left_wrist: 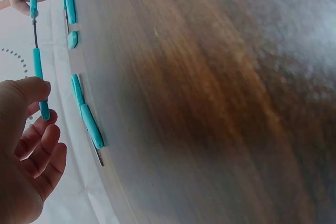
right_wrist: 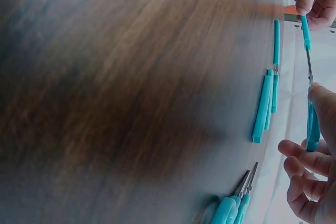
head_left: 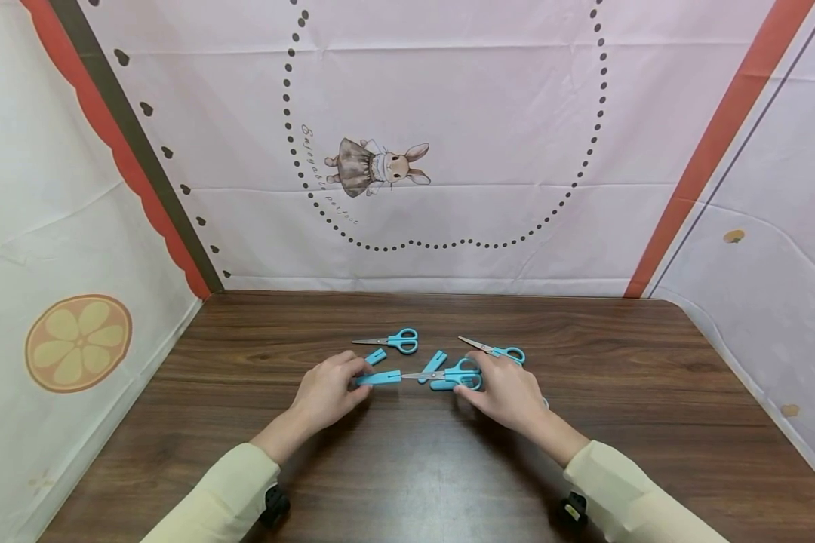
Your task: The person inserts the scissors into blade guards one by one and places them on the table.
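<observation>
My left hand (head_left: 331, 385) pinches a light-blue scissor sheath (head_left: 380, 378) between thumb and fingers. Opposite it, my right hand (head_left: 505, 388) holds a pair of scissors (head_left: 458, 374) by its blue handle loops. Their blades point left, closed, with the tip right at the sheath's mouth. Both wrist views show the held scissors (right_wrist: 311, 114) and sheath (left_wrist: 38, 72) in line, raised above the table. Beneath and around them lie more sheaths: one by my left fingers (head_left: 376, 357), a slanted one (head_left: 435, 363), and another sheath (head_left: 440, 385) partly behind the held scissors.
Uncovered scissors (head_left: 404, 342) lie at the back of the brown wooden table (head_left: 407, 467), blades leftward. A second pair (head_left: 502, 352) lies behind my right hand. More scissors (right_wrist: 231, 208) lie near my right wrist, mostly hidden in the head view. Printed cloth (head_left: 448, 113) hangs behind.
</observation>
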{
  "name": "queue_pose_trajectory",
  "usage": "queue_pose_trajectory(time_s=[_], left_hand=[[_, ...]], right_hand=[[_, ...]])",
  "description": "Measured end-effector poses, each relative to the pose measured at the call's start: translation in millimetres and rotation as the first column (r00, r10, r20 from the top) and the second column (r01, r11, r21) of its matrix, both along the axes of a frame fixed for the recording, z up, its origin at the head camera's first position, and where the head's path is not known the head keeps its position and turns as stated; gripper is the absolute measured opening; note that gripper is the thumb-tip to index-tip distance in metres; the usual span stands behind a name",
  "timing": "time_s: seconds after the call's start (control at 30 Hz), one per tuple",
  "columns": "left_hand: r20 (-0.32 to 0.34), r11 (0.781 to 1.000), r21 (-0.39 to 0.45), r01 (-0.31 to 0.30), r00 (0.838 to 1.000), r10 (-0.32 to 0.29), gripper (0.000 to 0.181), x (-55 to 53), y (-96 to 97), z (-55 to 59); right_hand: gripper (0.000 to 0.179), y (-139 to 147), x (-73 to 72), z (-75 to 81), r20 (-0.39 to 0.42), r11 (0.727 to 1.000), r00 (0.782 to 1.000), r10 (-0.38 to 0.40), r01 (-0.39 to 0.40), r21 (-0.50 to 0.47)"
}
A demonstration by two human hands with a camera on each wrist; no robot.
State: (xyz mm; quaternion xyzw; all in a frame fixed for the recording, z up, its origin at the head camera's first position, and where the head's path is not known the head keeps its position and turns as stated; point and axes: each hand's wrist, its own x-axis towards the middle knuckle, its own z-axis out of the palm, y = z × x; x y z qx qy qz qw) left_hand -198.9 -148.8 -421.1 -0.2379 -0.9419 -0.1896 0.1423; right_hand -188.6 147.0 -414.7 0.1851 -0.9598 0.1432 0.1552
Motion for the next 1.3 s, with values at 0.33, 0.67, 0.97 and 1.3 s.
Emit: queue_pose_trajectory(time_s=[0.33,0.67,0.97,1.3], left_hand=[[-0.005,1.0,-0.002,0.022,1.0,-0.022,0.016,0.4,3.1,2.2],[-0.026,0.999,-0.003,0.035,0.999,-0.035,0.015,0.0,6.2,3.2],[-0.036,0.999,-0.003,0.046,0.998,-0.046,0.014,-0.1,9.2,3.8],[-0.036,0.999,0.012,0.043,0.998,-0.042,0.014,-0.2,11.5,2.3]], right_hand=[[0.05,0,-0.1,-2.1,0.003,1.0,1.0,-0.002,0.002,-0.019],[0.05,1,-0.2,-1.7,0.043,0.999,0.999,-0.022,0.023,-0.031],[0.053,-1,-0.4,-1.2,0.078,0.998,0.996,-0.043,0.047,-0.046],[0.05,-3,-1.5,-2.1,0.082,0.995,0.995,-0.063,0.068,-0.066]])
